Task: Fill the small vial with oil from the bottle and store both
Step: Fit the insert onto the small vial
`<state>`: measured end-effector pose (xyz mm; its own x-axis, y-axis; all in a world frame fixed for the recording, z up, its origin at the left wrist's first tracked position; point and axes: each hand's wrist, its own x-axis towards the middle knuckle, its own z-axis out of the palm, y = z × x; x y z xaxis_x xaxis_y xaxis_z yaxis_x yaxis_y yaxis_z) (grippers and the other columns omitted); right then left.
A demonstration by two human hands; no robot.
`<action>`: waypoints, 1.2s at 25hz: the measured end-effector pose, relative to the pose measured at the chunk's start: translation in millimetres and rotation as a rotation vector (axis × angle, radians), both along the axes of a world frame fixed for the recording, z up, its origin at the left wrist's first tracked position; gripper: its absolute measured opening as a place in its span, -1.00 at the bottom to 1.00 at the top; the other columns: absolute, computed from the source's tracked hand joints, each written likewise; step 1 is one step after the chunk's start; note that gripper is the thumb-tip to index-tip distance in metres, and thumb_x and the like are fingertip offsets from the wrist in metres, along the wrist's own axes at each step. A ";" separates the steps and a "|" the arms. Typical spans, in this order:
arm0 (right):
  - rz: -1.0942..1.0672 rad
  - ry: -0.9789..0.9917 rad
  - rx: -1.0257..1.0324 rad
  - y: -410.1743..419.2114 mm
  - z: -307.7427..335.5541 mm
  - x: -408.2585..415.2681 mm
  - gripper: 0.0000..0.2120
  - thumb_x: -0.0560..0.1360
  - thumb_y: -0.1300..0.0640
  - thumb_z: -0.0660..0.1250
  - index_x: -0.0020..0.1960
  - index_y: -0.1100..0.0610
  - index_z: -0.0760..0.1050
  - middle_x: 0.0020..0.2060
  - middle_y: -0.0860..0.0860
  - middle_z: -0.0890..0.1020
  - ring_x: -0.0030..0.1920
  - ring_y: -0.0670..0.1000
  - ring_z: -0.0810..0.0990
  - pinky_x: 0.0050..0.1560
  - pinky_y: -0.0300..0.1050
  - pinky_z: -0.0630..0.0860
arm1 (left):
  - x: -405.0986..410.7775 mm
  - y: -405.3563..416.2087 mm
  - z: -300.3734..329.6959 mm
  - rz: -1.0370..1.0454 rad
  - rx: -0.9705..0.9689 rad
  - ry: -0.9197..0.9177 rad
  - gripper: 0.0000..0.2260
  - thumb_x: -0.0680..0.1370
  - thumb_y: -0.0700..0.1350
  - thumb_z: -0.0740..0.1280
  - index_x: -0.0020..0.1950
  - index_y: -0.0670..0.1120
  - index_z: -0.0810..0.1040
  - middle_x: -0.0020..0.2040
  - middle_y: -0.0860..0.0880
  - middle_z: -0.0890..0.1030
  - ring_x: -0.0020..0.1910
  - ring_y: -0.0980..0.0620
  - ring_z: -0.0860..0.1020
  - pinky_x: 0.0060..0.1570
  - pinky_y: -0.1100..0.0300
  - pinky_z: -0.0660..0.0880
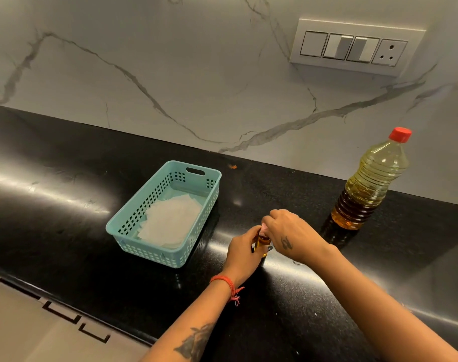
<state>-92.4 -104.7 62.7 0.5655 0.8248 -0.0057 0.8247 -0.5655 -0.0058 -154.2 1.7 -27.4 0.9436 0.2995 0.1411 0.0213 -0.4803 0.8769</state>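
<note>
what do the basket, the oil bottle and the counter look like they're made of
Basket: matte teal plastic, judging by its moulded perforated walls and handle slot. Oil bottle: clear ribbed plastic, probably, with a red screw cap. Counter: polished black stone, likely granite, going by its fine speckle and sharp glare.

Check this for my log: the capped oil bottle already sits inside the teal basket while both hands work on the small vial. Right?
Not quite. In the head view the oil bottle, red cap on, stands on the black counter to the right, outside the teal basket. The rest holds: the left hand and right hand both work on the small vial.
</note>
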 end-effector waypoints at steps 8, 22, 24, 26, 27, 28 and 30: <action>-0.074 -0.064 0.124 4.5 -15.2 -10.4 -0.78 0.60 0.10 0.08 0.06 0.16 0.46 0.00 0.07 0.53 0.00 0.03 0.48 -0.06 -0.20 0.36 | 0.9 -4.5 -5.3 0.060 0.014 -0.007 -0.76 0.46 -0.19 0.34 0.07 0.06 0.50 -0.13 -0.02 0.65 -0.16 0.00 0.58 -0.14 0.00 0.55; -0.170 0.004 0.242 59.9 59.1 -4.4 -0.65 0.50 -0.14 0.24 0.24 -0.04 0.43 -0.08 -0.06 0.58 -0.12 -0.04 0.54 -0.23 -0.21 0.40 | 4.9 5.5 -11.4 0.033 -0.104 0.041 -0.51 0.34 0.00 0.43 0.24 0.07 0.41 0.13 0.05 0.58 0.12 0.10 0.52 0.15 0.13 0.49; -0.081 0.073 0.292 91.2 65.6 -5.6 -0.71 0.50 -0.02 0.30 0.20 -0.01 0.49 -0.03 -0.03 0.59 -0.09 -0.01 0.56 -0.18 -0.16 0.48 | 2.4 7.4 -10.5 0.025 -0.111 0.053 -0.51 0.33 0.00 0.44 0.23 0.04 0.42 0.13 0.03 0.57 0.13 0.07 0.52 0.16 0.11 0.49; 0.001 0.095 0.285 127.8 57.7 0.2 -0.74 0.48 0.07 0.34 0.16 0.04 0.54 0.03 0.02 0.61 -0.04 0.06 0.59 -0.09 -0.06 0.57 | -1.7 9.4 -7.8 0.011 -0.145 0.049 -0.58 0.32 0.01 0.42 0.15 0.01 0.46 0.06 -0.03 0.59 0.07 0.00 0.54 0.09 0.08 0.51; 0.030 0.105 0.259 145.3 49.4 6.6 -0.74 0.46 0.09 0.36 0.14 0.06 0.55 0.04 0.04 0.61 -0.02 0.09 0.60 -0.06 -0.05 0.57 | -4.5 9.7 -5.1 0.004 -0.165 0.044 -0.62 0.31 0.02 0.39 0.10 0.00 0.47 0.01 -0.05 0.59 0.03 -0.02 0.55 0.03 0.09 0.51; 0.051 0.131 0.219 161.8 38.9 14.3 -0.75 0.44 0.11 0.37 0.12 0.07 0.56 0.02 0.05 0.62 0.00 0.10 0.60 -0.05 -0.08 0.55 | -5.8 11.0 -5.4 -0.005 -0.180 0.057 -0.66 0.31 0.02 0.37 0.05 0.00 0.48 -0.04 -0.06 0.59 -0.02 -0.04 0.55 -0.04 0.12 0.50; 0.067 0.223 0.115 189.7 16.4 27.7 -0.76 0.41 0.14 0.41 0.08 0.09 0.58 -0.05 0.03 0.64 -0.01 0.07 0.60 -0.06 -0.17 0.49 | -9.9 15.2 2.5 -0.010 -0.171 0.067 -0.74 0.32 -0.01 0.37 -0.05 -0.05 0.49 -0.16 -0.07 0.54 -0.12 -0.06 0.53 -0.17 0.23 0.42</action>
